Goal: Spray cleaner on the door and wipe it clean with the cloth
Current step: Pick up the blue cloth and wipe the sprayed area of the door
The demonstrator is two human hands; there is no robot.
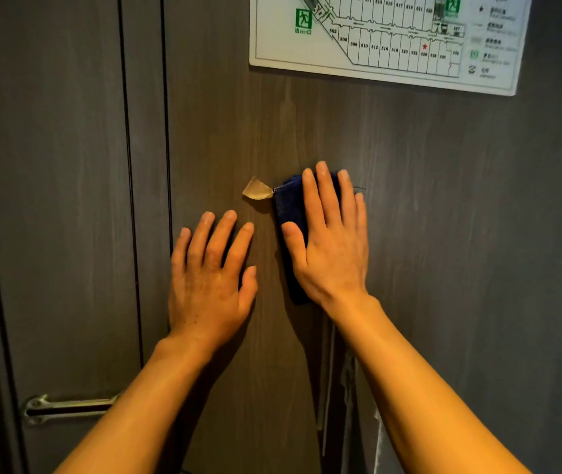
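A dark grey-brown wood-grain door (443,200) fills the view. My right hand (332,241) lies flat on a folded dark blue cloth (290,210) and presses it against the door at mid height. A small tan label (256,190) sticks out from the cloth's upper left corner. My left hand (209,278) rests flat on the bare door just left of the cloth, fingers spread, holding nothing. No spray bottle is in view.
A white evacuation floor plan (389,39) is fixed to the door above the hands. The door frame (146,165) runs down the left side. A metal latch bar (67,407) sits at the lower left.
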